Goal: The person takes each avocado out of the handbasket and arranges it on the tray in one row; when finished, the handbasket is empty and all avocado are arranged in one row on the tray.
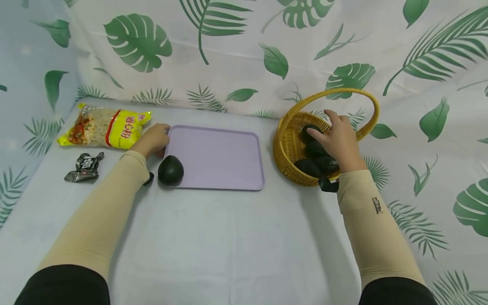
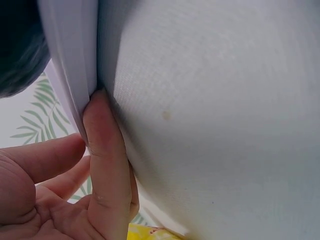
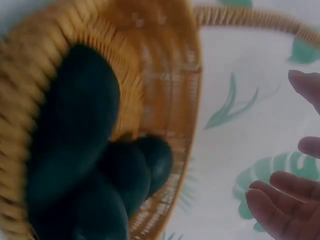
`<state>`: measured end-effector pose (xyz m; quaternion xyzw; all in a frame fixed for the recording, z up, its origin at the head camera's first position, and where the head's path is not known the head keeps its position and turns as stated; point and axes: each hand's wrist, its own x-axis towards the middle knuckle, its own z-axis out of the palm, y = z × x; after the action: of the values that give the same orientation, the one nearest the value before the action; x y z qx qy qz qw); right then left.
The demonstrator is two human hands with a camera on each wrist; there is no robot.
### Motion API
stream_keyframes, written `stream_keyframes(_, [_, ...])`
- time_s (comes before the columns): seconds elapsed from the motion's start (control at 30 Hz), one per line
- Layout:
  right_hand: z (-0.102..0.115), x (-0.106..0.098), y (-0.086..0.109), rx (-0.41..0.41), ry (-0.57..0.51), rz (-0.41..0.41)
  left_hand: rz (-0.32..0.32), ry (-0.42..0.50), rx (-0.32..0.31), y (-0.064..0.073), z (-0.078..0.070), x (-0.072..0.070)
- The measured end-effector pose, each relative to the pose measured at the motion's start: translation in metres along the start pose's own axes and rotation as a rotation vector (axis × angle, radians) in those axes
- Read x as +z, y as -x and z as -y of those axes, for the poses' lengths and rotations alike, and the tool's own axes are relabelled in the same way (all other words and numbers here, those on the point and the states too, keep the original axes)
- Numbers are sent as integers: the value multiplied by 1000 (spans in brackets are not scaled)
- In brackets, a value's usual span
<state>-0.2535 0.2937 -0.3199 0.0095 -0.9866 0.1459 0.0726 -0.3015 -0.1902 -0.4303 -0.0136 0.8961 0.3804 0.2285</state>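
My left hand (image 1: pixel 152 140) is at the left edge of a lilac tray (image 1: pixel 217 159). In the left wrist view its thumb and forefinger (image 2: pixel 105 145) pinch the tray's rim (image 2: pixel 75 60). One dark green avocado (image 1: pixel 170 170) sits on the tray's front left corner, close to that hand. My right hand (image 1: pixel 339 140) is above a yellow wicker basket (image 1: pixel 282 156), fingers spread and nothing held. Several dark avocados (image 3: pixel 75 120) lie inside the basket; in the head view the hand partly covers them.
A yellow food packet (image 1: pixel 106 127) with a clear window lies at the back left, behind the left forearm. In front of it is a small black wrapped packet (image 1: pixel 84 167). The basket's tall handle (image 1: pixel 335 91) arches over the right hand's area. Leaf-printed cloth (image 1: pixel 228 51) hangs behind.
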Motion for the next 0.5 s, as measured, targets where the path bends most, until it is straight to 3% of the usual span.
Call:
stream_keyframes(0.23, [-20,4,-45,78,6,141,9,26,1,0,0,-3])
stream_keyframes(0.5, [-32,20,-79,181,103,304,15,36,-15,-1,2,-3])
